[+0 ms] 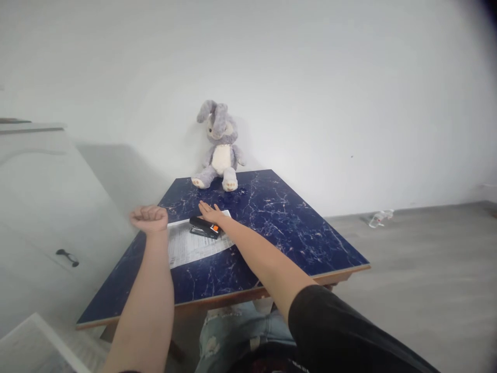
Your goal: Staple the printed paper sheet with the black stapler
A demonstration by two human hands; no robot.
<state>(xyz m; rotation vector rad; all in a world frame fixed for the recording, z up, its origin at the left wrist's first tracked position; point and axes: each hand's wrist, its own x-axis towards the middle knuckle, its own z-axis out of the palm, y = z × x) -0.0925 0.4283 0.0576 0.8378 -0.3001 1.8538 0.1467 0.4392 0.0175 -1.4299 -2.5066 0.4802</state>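
Beside the stapler [205, 227], the right hand [210, 213] was spread wide, the left hand [149, 219] clenched; a sweep could have skidded the paper [186, 249].

– Site type?
– Home room, by the look of it: plush rabbit [222, 158] seated on a blue marbled counter [287, 223], against a plain white wall [310, 103].
– Other signs?
– White cabinet [34, 191], dark handle [68, 257], at left; grey floor [427, 259], wood-look.

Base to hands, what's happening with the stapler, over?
Left hand fisted. Right hand open beside stapler, contact unclear. Stapler lying on printed paper. Plush rabbit sits behind, seemingly out of the way.
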